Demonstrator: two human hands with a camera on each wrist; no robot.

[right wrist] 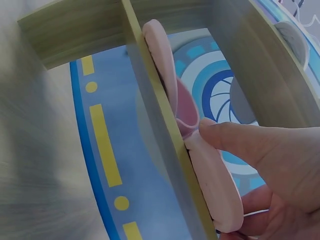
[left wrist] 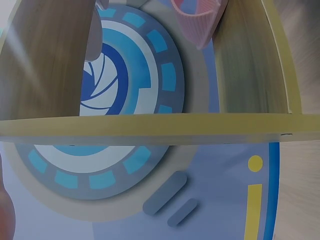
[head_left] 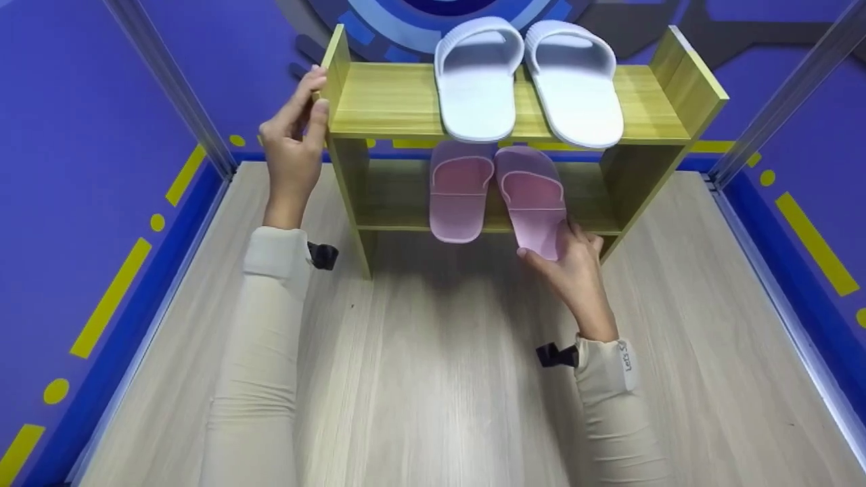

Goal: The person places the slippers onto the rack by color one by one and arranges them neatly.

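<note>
A small two-tier wooden shoe rack (head_left: pixel 389 101) stands ahead. On its lower shelf two pink slippers lie side by side, heels toward me. My right hand (head_left: pixel 575 260) holds the right pink slipper (head_left: pixel 534 226) by its heel, thumb on one side and fingers on the other. This slipper angles slightly and its heel overhangs the shelf edge. The left pink slipper (head_left: pixel 457 216) rests beside it, apart from my hand. My left hand (head_left: pixel 294 142) grips the front corner of the rack's left side panel (head_left: pixel 336 61), between thumb and fingers.
On the top shelf sit a left white slipper (head_left: pixel 477 101) and a right white slipper (head_left: pixel 583 101), heels at the front edge. Blue patterned walls (head_left: pixel 61 169) enclose the back and sides. Pale wood-look floor (head_left: pixel 440 379) lies before the rack.
</note>
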